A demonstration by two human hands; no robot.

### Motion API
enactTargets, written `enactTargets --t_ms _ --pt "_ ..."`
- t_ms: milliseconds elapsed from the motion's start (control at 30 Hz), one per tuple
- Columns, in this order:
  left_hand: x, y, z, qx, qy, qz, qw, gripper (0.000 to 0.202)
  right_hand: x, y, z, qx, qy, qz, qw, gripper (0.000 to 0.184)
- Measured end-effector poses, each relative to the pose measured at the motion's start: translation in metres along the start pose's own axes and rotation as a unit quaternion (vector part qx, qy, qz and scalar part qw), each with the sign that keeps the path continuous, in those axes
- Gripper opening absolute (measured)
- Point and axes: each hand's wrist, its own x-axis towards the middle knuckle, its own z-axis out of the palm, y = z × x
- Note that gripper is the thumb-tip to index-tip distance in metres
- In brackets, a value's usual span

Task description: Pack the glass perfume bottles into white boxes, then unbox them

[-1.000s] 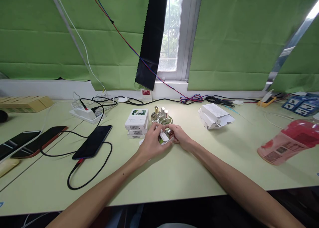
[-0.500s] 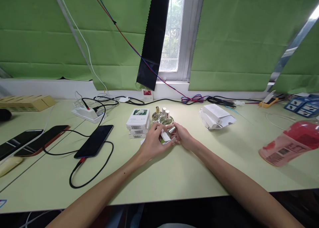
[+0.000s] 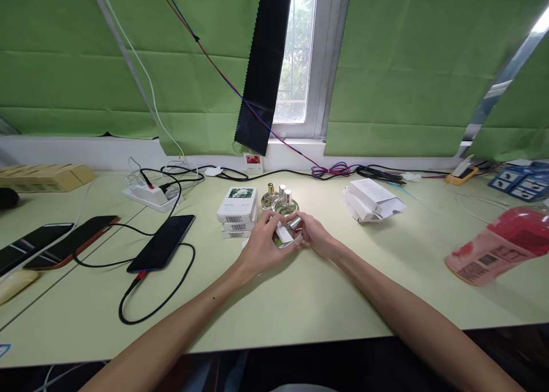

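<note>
My left hand (image 3: pixel 262 244) is closed round a small white box (image 3: pixel 283 233) low over the table, its flap up and a bit of green showing. At the box's right end, my right hand (image 3: pixel 316 234) grips a perfume bottle (image 3: pixel 294 223) with a silver cap; the fingers hide most of it, and I cannot tell how far it sits inside the box. Just behind my hands stand several round glass perfume bottles (image 3: pixel 283 208) with silver or gold caps. A stack of white boxes (image 3: pixel 237 206) with a flower picture on top is left of them.
Opened white cartons (image 3: pixel 372 200) lie to the right, with a pink-labelled bottle (image 3: pixel 493 249) further over. On the left are a black phone (image 3: pixel 162 243) on a cable, more phones (image 3: pixel 72 242) and a power strip (image 3: pixel 152 195). Cables (image 3: pixel 274 174) run along the wall.
Hardly anything differs. My right hand and the perfume bottle have shifted very slightly at the box; my left hand keeps its hold.
</note>
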Motion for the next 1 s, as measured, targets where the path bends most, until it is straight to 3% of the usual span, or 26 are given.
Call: enactTargets --t_ms 1000 --pt "-0.0003 -0.0016 0.0016 0.008 0.031 0.008 0.999 0.029 -0.0082 -0.0064 0.0063 0.004 -0.040 -0.005 0.999 0.038"
